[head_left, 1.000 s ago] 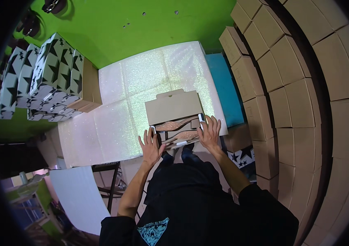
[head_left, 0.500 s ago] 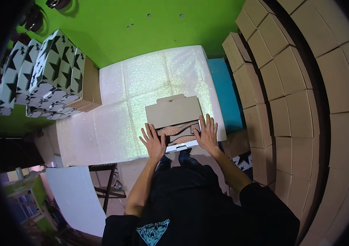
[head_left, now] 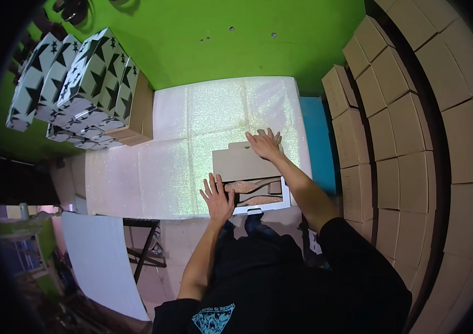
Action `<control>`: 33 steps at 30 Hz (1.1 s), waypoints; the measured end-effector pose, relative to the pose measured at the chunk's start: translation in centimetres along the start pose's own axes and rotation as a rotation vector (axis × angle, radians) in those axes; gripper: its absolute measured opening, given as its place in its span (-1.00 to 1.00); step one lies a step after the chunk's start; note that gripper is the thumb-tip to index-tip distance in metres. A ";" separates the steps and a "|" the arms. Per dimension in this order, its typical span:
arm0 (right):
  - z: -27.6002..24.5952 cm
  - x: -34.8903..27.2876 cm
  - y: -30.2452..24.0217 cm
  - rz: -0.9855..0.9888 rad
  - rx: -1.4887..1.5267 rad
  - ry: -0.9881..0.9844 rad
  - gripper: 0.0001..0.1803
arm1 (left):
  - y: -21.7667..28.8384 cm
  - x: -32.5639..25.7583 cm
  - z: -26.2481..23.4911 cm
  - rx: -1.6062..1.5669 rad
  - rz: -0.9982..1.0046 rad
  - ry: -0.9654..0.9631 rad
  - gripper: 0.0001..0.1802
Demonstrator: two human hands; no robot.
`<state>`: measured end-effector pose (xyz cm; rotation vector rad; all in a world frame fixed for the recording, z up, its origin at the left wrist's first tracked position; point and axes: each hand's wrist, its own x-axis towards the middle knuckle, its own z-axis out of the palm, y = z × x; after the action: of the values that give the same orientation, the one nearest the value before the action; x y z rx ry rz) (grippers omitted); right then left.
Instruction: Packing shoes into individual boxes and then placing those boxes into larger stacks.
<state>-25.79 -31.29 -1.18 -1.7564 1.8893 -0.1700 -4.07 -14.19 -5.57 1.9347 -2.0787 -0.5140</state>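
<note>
An open brown cardboard shoe box [head_left: 270, 207] sits at the near edge of the white glittery table [head_left: 192, 128]. Inside it lie pinkish-tan shoes [head_left: 247, 187]. Its lid [head_left: 242, 162] stands folded back toward the far side. My left hand [head_left: 217, 197] rests flat with spread fingers on the box's left side, touching the shoes' edge. My right hand [head_left: 265, 143] reaches over the box and lies on the far top edge of the lid, fingers extended.
Star-printed black-and-white boxes [head_left: 75, 83] stack at the left on a brown carton [head_left: 139, 114]. A wall of brown cardboard boxes [head_left: 414, 122] curves along the right. A blue strip [head_left: 319, 142] borders the table's right. A white board [head_left: 100, 259] leans at lower left.
My right hand has moved from the box's near right corner up to the far edge of the lid. My left hand stayed at the box's left side.
</note>
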 end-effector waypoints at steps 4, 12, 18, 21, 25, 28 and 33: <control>-0.6 -1.0 -0.2 -0.046 -0.130 -0.058 -0.36 | 0.0 0.1 -0.1 -0.027 -0.001 0.028 -0.17; -2.9 -13.2 -1.0 -0.454 -0.032 0.395 -0.70 | -2.7 -0.8 -0.3 -0.408 0.091 0.229 -0.38; 0.7 -19.9 1.0 -0.597 -0.051 0.419 -0.70 | -5.8 -4.7 -2.6 -0.140 0.505 0.127 -0.62; 1.5 -20.6 1.4 -0.574 0.011 0.405 -0.71 | -4.6 -7.3 -3.1 -0.072 0.565 0.000 -0.69; 1.5 -20.4 0.9 -0.554 0.029 0.408 -0.74 | -4.3 -9.6 -2.1 0.037 0.652 -0.117 -0.56; 1.1 -19.7 0.8 -0.557 0.034 0.412 -0.76 | -2.7 -10.4 -1.0 0.119 0.616 -0.107 -0.50; 0.7 -18.5 0.6 -0.578 0.009 0.452 -0.78 | 1.0 -10.3 0.3 0.074 0.382 -0.081 -0.36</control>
<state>-26.03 -13.42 3.59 -2.3633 1.5854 -0.8471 -4.27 -3.86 -4.85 1.5142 -2.4699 -0.4406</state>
